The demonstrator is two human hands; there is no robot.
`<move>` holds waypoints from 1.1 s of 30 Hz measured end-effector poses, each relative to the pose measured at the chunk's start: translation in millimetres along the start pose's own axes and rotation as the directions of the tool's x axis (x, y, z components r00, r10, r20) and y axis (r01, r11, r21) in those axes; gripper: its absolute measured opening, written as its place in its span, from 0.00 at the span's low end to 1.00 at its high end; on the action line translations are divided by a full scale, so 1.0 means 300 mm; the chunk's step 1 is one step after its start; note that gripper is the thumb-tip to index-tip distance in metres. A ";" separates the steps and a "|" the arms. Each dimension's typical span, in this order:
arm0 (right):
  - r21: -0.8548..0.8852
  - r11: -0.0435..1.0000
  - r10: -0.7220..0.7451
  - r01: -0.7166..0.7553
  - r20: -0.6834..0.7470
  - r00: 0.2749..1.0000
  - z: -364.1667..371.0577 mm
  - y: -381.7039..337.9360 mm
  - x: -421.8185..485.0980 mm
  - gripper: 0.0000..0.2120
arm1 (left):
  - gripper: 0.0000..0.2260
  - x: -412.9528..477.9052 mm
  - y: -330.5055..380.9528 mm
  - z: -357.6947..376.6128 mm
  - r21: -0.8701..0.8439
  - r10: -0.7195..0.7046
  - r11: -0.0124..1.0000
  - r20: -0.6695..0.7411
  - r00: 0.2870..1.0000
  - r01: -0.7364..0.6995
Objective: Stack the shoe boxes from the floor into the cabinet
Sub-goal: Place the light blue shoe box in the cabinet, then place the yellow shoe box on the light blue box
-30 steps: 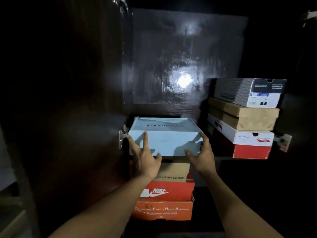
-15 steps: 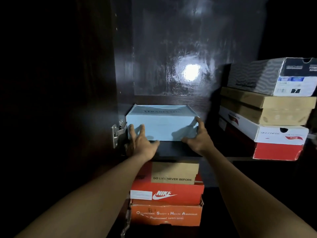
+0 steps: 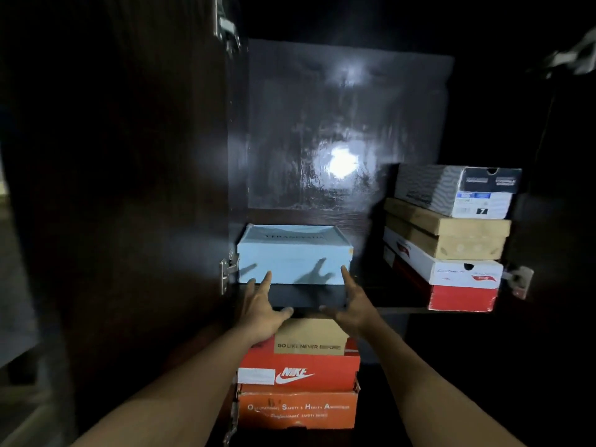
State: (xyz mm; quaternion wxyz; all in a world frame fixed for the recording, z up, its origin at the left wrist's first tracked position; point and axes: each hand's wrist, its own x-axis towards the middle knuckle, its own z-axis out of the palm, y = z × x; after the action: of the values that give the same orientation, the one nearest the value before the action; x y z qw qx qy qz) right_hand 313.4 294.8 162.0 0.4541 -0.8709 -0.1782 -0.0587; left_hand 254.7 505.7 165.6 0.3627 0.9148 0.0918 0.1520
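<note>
A pale blue shoe box (image 3: 292, 253) rests on the dark cabinet shelf (image 3: 393, 296), at its left end, set back from the front edge. My left hand (image 3: 263, 306) and my right hand (image 3: 353, 303) hover just in front of it with fingers spread, holding nothing; their shadows fall on the box's front. At the shelf's right end stands a stack: a grey and black box (image 3: 458, 190) on top, a tan box (image 3: 446, 233) under it, and a white and red box (image 3: 451, 282) at the bottom.
Below the shelf sit a tan-lidded box (image 3: 311, 338), a red Nike box (image 3: 300, 371) and an orange safety-shoe box (image 3: 296, 409), stacked. The open dark door (image 3: 113, 188) stands at the left with metal hinges (image 3: 227, 275). The glossy back panel (image 3: 342, 130) reflects a lamp.
Both hands have let go of the pale blue box and drawn back toward me; the box now sits deeper on the shelf.
</note>
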 end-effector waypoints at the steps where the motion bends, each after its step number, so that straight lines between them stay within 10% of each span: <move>1: -0.012 0.999 0.035 -0.034 0.018 0.999 -0.020 -0.002 -0.045 0.54 | 0.44 -0.050 0.019 -0.009 -0.017 0.011 1.000 0.021 1.000 -0.011; 8: -0.190 0.964 0.197 -0.186 0.046 0.979 -0.275 -0.081 -0.558 0.42 | 0.44 -0.429 0.186 -0.018 -0.098 0.129 0.989 0.200 0.971 -0.111; 16: -0.352 0.806 0.390 -0.476 -0.288 0.874 -0.654 -0.114 -1.285 0.46 | 0.43 -0.878 0.544 0.102 -0.181 0.438 0.899 0.366 0.821 -0.399; 33: -0.184 0.559 0.613 -0.809 -0.565 0.552 -1.191 0.219 -1.992 0.46 | 0.41 -1.293 0.942 0.736 -0.358 0.599 0.790 0.624 0.501 -0.498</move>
State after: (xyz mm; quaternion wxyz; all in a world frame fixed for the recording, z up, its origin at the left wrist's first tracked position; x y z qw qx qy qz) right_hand -197.0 -183.5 161.0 0.2630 -0.9032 0.3254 -0.0959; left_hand -16.3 53.9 126.6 0.3603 0.8543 -0.3611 -0.1001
